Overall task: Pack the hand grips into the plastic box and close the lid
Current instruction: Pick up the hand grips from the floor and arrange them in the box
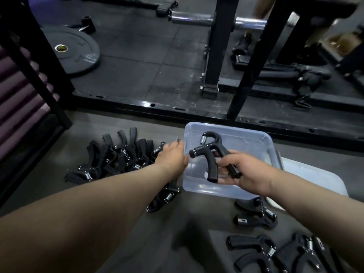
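The right hand [244,170] pinches a hand grip [210,154] over the open plastic box [256,138], with the lid [315,176] beside its wrist. The left hand [173,156] sits at the box's left rim, its grasp unclear, with the grip pile [118,154] just left of it.

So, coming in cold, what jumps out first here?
The right hand holds a black hand grip above the clear plastic box, centre frame. Left of the box, by the left hand, lies a pile of grips; the lid lies to the box's right.
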